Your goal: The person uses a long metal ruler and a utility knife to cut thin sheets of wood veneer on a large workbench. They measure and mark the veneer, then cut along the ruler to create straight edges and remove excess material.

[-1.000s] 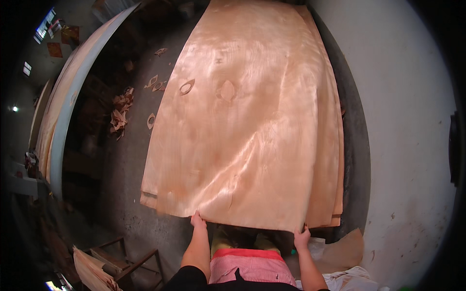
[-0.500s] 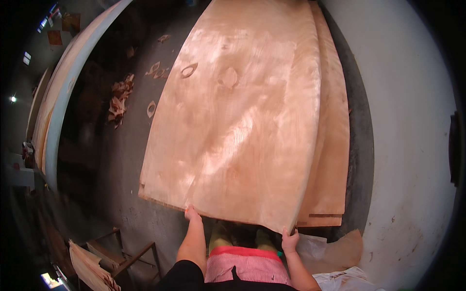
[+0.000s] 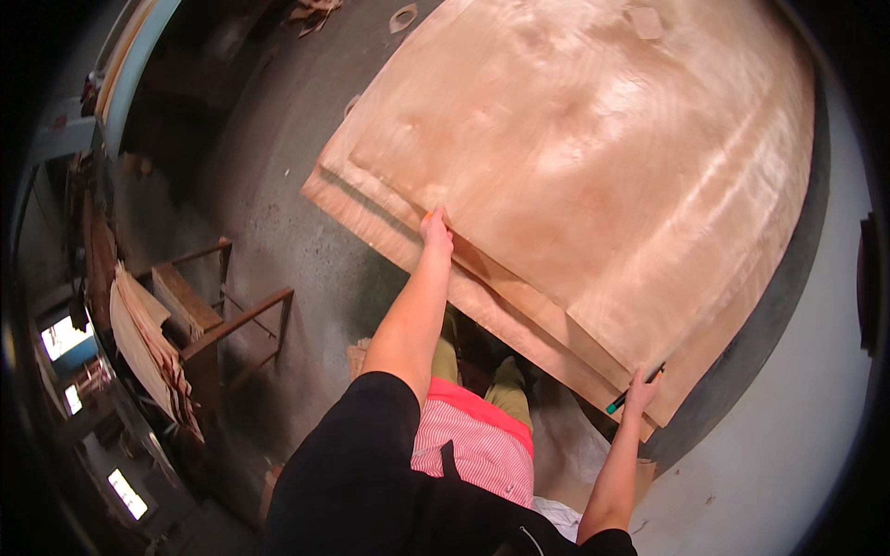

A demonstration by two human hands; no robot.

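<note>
A large, thin, light-brown wood veneer sheet (image 3: 556, 167) lies on top of a stack in front of me. My left hand (image 3: 438, 230) is closed on its near edge, with a small orange bit showing at the fingers. At the sheet's near right corner my right hand (image 3: 640, 393) is closed on the edge. A slim dark tool with a green end (image 3: 616, 405) also sticks out of that hand; its kind is unclear. Lower veneer sheets (image 3: 371, 218) jut out toward me beneath the top one, not lined up with it.
On the left stands a rusty metal frame (image 3: 243, 320) beside a bundle of veneer pieces (image 3: 148, 347). Veneer scraps (image 3: 313, 13) lie on the dark floor at far left. A pale wall (image 3: 797, 371) runs along the right. Crumpled sheeting (image 3: 567, 445) lies near my legs.
My view has turned, so the stack now lies slanted and farther right. The top sheet's near edge has shifted back, exposing more of the sheets below. Both hands still hold it.
</note>
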